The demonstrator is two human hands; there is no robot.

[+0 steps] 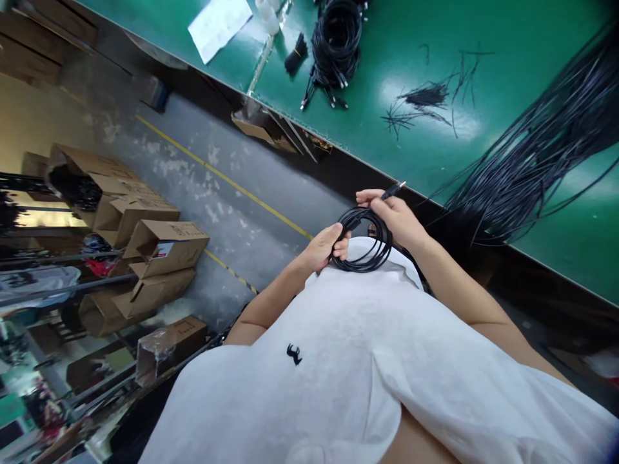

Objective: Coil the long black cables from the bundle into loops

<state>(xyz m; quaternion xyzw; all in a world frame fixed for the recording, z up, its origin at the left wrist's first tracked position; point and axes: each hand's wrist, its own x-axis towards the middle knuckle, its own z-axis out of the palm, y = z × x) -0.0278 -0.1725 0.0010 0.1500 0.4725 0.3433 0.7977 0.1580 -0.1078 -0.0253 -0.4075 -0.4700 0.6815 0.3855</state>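
A black cable, wound into a round coil, is held between my hands in front of the white shirt. My left hand is closed around the coil's left side, with the fingers wrapped over the loops. At the coil's upper right, my right hand is closed on the cable's end. The black plug with a metal tip sticks out past the thumb and forefinger. Both hands are just off the edge of the green table.
Several finished black coils lie on the table beside a bundle of black ties. Loose ties are scattered farther right. A large heap of black cables hangs near the edge. Cardboard boxes stand on the floor at left.
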